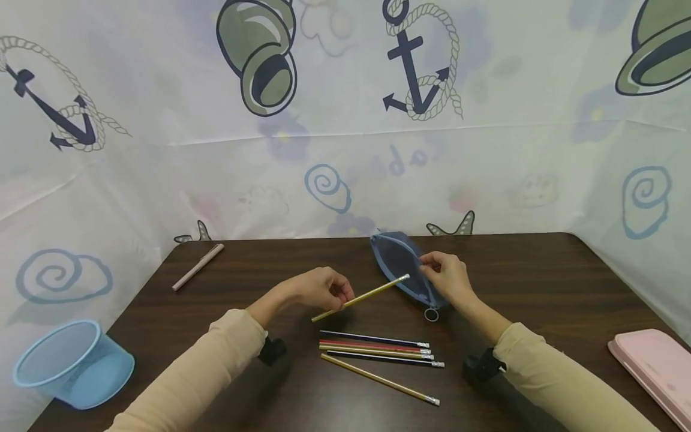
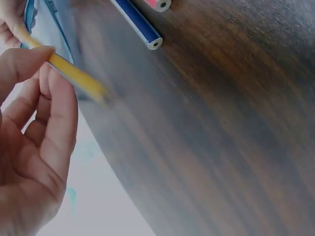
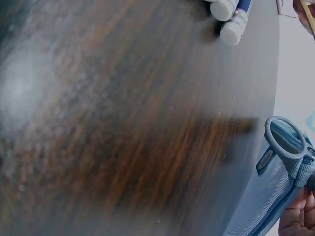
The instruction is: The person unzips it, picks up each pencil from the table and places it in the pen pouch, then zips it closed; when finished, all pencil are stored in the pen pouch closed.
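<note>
Between thumb and fingertips my left hand (image 1: 323,288) pinches a yellow pencil (image 1: 372,293), its white eraser end slanting up over the mouth of a blue zip pouch (image 1: 415,287). The left wrist view shows the same pencil (image 2: 74,73) gripped near its middle. My right hand (image 1: 449,277) holds the pouch's right edge, and the pouch gapes open toward the left. A ring pull (image 1: 431,314) hangs at its near end; the ring (image 3: 284,137) looms large in the right wrist view. Below lie several pencils side by side, among them a red pencil (image 1: 372,346) and a separate yellow pencil (image 1: 380,379).
A blue mesh cup (image 1: 108,372) stands at the table's left edge. Behind it, toward the back left, lies a pale pinkish stick (image 1: 198,267). A pink case (image 1: 655,372) sits at the right edge. Patterned white cloth (image 1: 345,120) walls in the dark wooden table (image 1: 540,288).
</note>
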Tool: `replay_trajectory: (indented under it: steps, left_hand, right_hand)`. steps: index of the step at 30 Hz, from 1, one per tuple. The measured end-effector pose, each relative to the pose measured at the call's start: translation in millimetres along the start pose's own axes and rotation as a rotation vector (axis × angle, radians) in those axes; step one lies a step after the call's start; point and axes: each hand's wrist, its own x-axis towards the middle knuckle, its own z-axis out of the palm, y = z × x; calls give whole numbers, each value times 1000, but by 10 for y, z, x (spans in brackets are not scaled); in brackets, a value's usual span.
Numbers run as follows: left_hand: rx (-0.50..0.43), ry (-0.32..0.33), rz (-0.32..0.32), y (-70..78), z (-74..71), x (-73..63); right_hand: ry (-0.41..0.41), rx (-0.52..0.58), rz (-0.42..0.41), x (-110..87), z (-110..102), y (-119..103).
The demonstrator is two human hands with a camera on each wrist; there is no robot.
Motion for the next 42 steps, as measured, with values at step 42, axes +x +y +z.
replay_trajectory:
  steps: [42]
  left_hand:
    - [-1148,583,-305,550,805,974]
  right_hand:
    - [-124,78,1,-56,52,-117]
